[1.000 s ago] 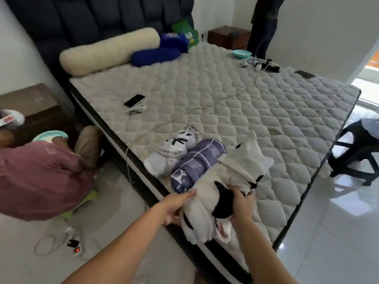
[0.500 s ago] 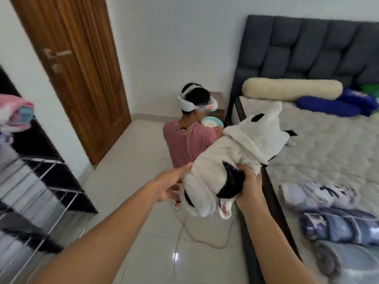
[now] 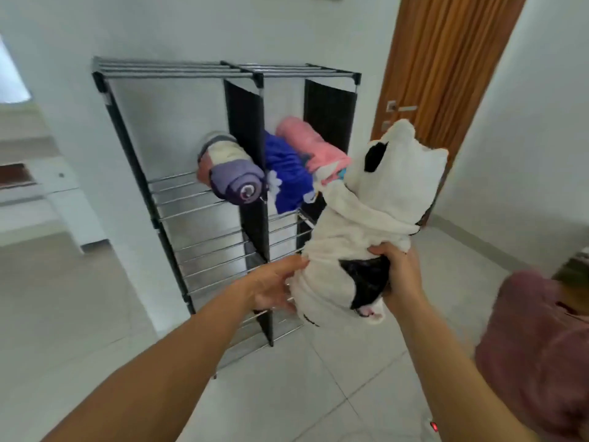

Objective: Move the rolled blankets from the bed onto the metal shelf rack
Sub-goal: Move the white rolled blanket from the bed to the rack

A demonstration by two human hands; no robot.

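I hold a rolled white blanket with black patches point(image 3: 379, 218) in the air in front of the metal shelf rack point(image 3: 178, 74). My left hand point(image 3: 271, 285) grips its lower left side. My right hand point(image 3: 400, 272) clasps its lower right side near a black patch. The rack has two columns of wire shelves. A purple and cream roll point(image 3: 231, 173) lies on the upper left shelf. A blue roll point(image 3: 287, 173) and a pink roll point(image 3: 314, 148) lie on the upper right shelf. The bed is out of view.
A wooden door point(image 3: 446, 59) stands right of the rack. A person in a pink shirt point(image 3: 538, 346) crouches at the lower right. A small red light point(image 3: 433, 426) glows on the white tiled floor point(image 3: 302, 393). White walls are behind the rack.
I have turned away from the bed with the white blanket in both hands. The rack now faces me, and the person in pink has passed to my right.
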